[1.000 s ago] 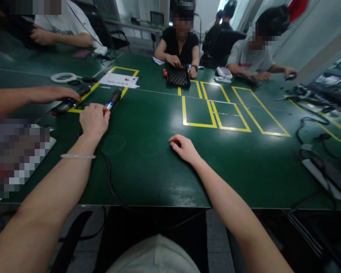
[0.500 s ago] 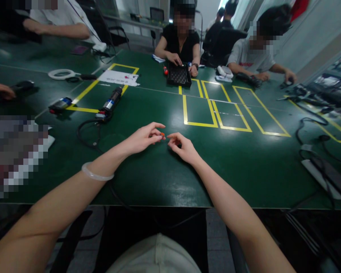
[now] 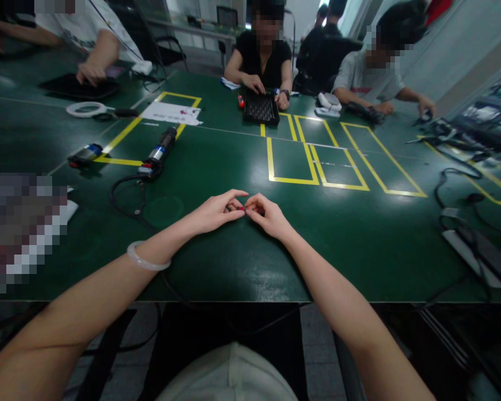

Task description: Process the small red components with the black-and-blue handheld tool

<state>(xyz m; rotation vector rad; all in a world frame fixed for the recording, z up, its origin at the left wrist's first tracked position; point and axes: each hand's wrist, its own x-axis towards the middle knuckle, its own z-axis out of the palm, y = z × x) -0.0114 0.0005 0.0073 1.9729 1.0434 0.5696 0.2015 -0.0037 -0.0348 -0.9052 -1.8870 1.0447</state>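
My left hand (image 3: 217,213) is closed in a pinch on a small red piece (image 3: 242,208), too small for its kind to be made out. My right hand (image 3: 272,218) comes in from the other side, thumb and fingers pinched together. Its fingertips meet those of my left hand at the red piece, and whatever they hold is hidden. Both hands hover over the green table (image 3: 234,262) near its front edge. A pale bangle (image 3: 148,260) circles my left wrist.
Beyond my left hand lie a black handheld device (image 3: 161,150) with a cable and a similar smaller device (image 3: 86,155). Yellow tape outlines (image 3: 294,180) mark the table. Across it, a person handles a black tray (image 3: 261,108). Cables and a power strip (image 3: 470,256) lie right.
My hands have come together; the left moved slightly right and down, closing the gap between the fingertips. A co-worker's hand at the far left now rests on a dark flat object.
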